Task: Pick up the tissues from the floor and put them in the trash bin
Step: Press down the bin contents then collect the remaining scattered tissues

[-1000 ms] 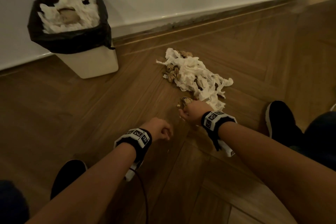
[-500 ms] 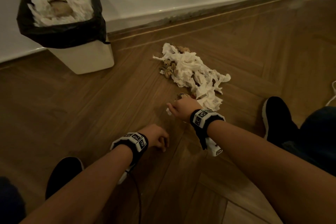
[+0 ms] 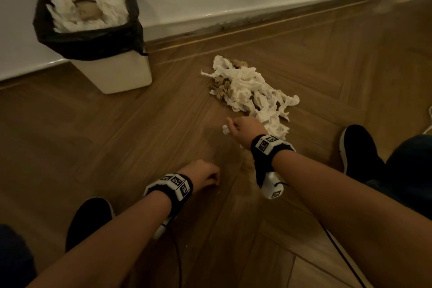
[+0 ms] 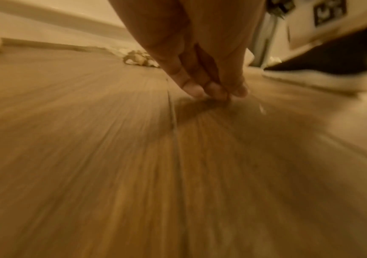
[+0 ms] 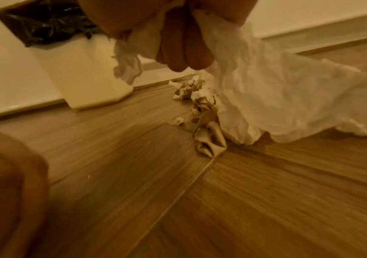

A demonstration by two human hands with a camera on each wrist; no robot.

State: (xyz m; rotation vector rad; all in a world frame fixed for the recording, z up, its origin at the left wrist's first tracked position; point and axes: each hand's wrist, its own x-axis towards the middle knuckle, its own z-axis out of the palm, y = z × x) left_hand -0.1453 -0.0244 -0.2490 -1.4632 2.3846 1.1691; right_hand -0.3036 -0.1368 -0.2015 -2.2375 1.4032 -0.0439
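Wooden herringbone floor runs up to a pale wall, and against that wall at about ten o'clock stands the trash bin, its black liner already heaped with white paper. At about one o'clock lies the pile of tissues: white crumpled sheets tangled with a few brownish wads, well apart from the bin.

Nearest the pile's close end, the right hand is curled round a bunch of tissue; a small white tuft pokes out by the thumb, and a long sheet trails from the fist down toward the heap. The left hand hangs low over bare boards, fingertips pinched together just at the floor; whether they have a scrap between them I cannot tell.

This stuff looks feather-light, limp and easily torn. I'd gather it from the middle of a clump with the whole fist, since a corner pinch would likely drag a trailing strip or rip it.
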